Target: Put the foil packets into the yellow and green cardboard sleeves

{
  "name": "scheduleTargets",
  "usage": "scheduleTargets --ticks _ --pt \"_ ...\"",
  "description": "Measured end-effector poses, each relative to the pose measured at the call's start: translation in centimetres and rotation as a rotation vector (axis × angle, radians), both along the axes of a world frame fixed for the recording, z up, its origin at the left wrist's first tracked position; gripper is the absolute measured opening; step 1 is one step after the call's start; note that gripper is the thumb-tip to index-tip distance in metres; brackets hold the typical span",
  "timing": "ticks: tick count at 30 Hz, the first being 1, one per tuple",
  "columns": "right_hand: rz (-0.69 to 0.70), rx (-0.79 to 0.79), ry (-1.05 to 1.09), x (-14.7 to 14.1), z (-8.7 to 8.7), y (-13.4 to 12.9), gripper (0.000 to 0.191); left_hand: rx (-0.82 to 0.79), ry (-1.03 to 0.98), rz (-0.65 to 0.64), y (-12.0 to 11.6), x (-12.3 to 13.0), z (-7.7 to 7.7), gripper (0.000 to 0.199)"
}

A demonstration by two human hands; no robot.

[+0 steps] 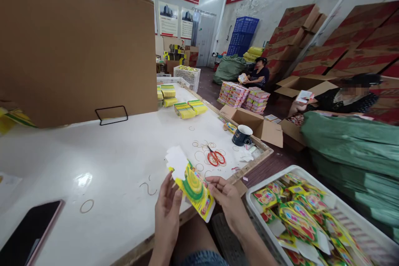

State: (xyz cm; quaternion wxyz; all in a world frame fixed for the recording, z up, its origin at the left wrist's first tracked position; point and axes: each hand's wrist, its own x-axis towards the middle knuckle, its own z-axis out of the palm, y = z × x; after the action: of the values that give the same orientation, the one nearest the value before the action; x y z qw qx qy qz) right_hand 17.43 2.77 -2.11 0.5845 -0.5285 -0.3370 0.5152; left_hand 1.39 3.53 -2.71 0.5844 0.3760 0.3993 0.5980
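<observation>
Between my two hands is a flat yellow and green printed carton (197, 189), its white flaps pointing away over the table edge. My left hand (168, 201) has its thumb and fingers closed on the carton's left side. On the right side, my right hand (227, 195) pinches the carton's edge between thumb and fingers. Just beyond the carton, red-handled scissors (216, 158) lie among several loose rubber bands (199, 167) on the white table (115, 166).
A white crate (249, 191) full of folded printed cartons stands at my right. Farther along the table are a dark mug (242, 136), bundled yellow cartons (190, 109) and a large cardboard sheet (81, 50). A phone (31, 232) lies front left. Two people sit at the right.
</observation>
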Motion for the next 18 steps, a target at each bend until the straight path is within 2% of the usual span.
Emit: scheduleTargets --ticks 3,7,13,18 --pt "0.066 -0.053 0.153 -1.9 0.3 -0.9 0.038 -0.087 -0.138 -0.218 -0.3 -0.5 0.0 0.053" --pt "0.159 -0.052 0.199 -3.3 1.0 -1.2 0.034 -0.109 -0.229 -0.310 -0.9 -1.1 0.3 0.051" --pt "0.186 -0.001 -0.016 -2.9 1.2 -1.4 0.039 -0.088 -0.226 -0.273 -0.7 -0.9 0.8 0.045" --pt "0.191 0.007 -0.210 -2.9 1.1 -1.7 0.036 -0.195 -0.199 -0.209 -0.6 -0.3 0.3 0.043"
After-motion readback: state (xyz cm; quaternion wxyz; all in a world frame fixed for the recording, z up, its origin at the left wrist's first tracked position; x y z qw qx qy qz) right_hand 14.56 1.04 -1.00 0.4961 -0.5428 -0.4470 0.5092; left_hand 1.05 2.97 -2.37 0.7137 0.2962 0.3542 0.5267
